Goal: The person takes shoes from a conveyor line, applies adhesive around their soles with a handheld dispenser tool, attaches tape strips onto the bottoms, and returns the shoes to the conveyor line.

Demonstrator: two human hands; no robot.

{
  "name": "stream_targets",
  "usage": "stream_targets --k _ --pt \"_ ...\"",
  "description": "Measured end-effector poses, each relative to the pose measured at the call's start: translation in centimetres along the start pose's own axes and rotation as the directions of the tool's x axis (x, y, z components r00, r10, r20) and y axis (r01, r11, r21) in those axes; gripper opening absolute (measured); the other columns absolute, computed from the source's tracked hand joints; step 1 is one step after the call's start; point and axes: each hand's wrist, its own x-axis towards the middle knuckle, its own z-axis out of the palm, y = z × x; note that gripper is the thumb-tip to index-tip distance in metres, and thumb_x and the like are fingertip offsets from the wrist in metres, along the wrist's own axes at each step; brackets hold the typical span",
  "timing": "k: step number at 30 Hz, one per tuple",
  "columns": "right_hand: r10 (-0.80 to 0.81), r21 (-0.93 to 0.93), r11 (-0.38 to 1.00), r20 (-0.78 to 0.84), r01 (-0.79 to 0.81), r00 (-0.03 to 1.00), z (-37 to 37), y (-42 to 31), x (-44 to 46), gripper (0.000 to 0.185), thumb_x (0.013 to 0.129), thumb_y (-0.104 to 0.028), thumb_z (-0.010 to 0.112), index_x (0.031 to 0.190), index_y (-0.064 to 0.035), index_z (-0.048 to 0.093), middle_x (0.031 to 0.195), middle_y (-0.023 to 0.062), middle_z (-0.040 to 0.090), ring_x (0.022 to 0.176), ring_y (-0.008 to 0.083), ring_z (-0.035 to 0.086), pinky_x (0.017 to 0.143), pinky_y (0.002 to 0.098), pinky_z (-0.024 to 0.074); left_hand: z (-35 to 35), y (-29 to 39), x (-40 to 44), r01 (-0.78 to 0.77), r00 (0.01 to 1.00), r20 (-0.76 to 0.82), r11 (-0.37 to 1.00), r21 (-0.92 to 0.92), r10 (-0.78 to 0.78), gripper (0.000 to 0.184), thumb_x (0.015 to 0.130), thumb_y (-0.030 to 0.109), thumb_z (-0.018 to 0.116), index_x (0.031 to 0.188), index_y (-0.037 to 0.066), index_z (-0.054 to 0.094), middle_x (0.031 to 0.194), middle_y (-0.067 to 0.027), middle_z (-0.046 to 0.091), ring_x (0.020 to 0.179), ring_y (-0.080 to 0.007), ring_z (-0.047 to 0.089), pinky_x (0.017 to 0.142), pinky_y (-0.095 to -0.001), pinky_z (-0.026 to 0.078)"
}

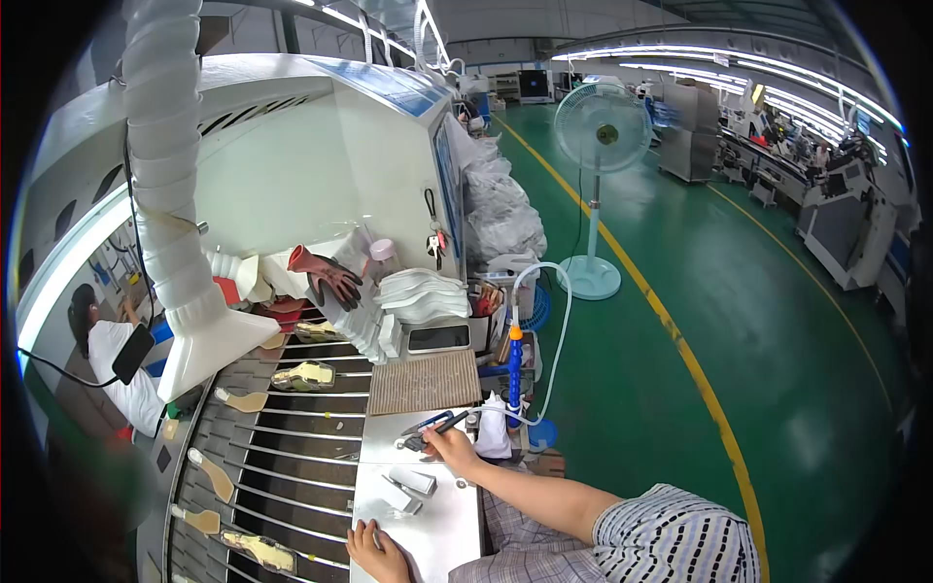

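A slim dark tool (451,423) is held in the right hand (449,448), near the centre of the frame, with fingers and thumb closed around it. Its working end is directed down and left over the metal worktop (433,530); whether the surface is touched cannot be told. Beside it, what seems to be a blue-handled implement (424,425) is seen, though it is too small to be made out well.

The left hand (377,554) is laid on the near-left edge of the worktop at the bottom of the frame, with its fingers slightly apart and nothing seen gripped. Between the hands, two pale grey bars (414,480) are placed close together at an angle.

Above the worktop in the frame, a ribbed brown mat (424,382) is set, with a phone (439,338) just beyond it. Stacked white pieces (422,295) and a red-and-black glove (330,278) are seen higher up. At the left, sole-shaped pieces (212,475) are carried on the slatted conveyor (292,464). A blue jointed hose (514,367) is stood to the right of the mat.
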Motion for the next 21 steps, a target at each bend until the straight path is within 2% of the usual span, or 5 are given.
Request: stream_targets --k 3,6,12,15,21 --pt "-0.137 0.028 0.99 0.027 0.137 0.99 -0.5 1.2 0.5 0.032 0.094 -0.031 0.055 0.088 0.0 0.059 0.073 0.0023 0.062 0.063 0.0089 0.059 0.057 0.022 0.0469 0.2 -0.9 -0.1 -0.059 0.998 -0.031 0.997 -0.059 0.057 0.023 0.079 0.006 0.057 0.101 0.002 0.064 0.109 -0.0141 0.061 0.113 -0.0342 0.05 0.101 -0.0462 0.034" --pt "-0.07 0.03 0.997 0.014 0.07 0.997 -0.4 1.2 0.6 0.032 0.095 -0.031 0.054 0.087 -0.0004 0.059 0.074 0.0022 0.061 0.065 0.0087 0.058 0.058 0.0218 0.0474 -4.7 4.4 5.2 0.245 0.959 0.159 0.405 -0.881 -0.235 0.021 0.09 0.012 0.057 0.103 -0.003 0.061 0.101 -0.0099 0.062 0.096 -0.021 0.06 0.09 -0.0329 0.045" --pt "-0.047 0.08 0.996 -0.009 0.048 0.999 -1.0 2.3 0.8 0.031 0.094 -0.034 0.055 0.085 -0.0041 0.057 0.068 0.0001 0.057 0.062 0.008 0.056 0.056 0.0223 0.0447 -19.0 23.1 12.0 0.081 0.751 -0.256 -0.47 -0.879 0.608 0.025 0.093 0.021 0.044 0.095 0.003 0.061 0.105 -0.0232 0.061 0.105 -0.0375 0.056 0.09 -0.053 0.046" --pt "0.059 0.03 0.998 -0.013 -0.059 0.998 -1.6 2.2 0.7 0.03 0.094 -0.033 0.054 0.085 -0.0047 0.056 0.066 0.0005 0.058 0.061 0.0074 0.056 0.055 0.0223 0.0441 -21.2 27.8 13.2 -0.031 0.522 -0.443 -0.503 -0.864 0.729 0.017 0.098 0.015 0.037 0.094 0.007 0.052 0.085 -0.0083 0.06 0.093 -0.0347 0.057 0.085 -0.0442 0.051" --pt "-0.056 -0.066 0.996 -0.053 0.052 0.997 -1.6 0.3 0.1 0.034 0.094 -0.034 0.053 0.085 -0.0021 0.059 0.071 0.005 0.062 0.061 0.0111 0.06 0.056 0.0238 0.0475 -23.2 25.7 12.7 0.041 0.852 -0.026 -0.117 -0.992 0.522 0.036 0.098 0.023 0.035 0.123 -0.004 0.037 0.125 -0.0175 0.048 0.118 -0.0328 0.047 0.1 -0.0469 0.039"
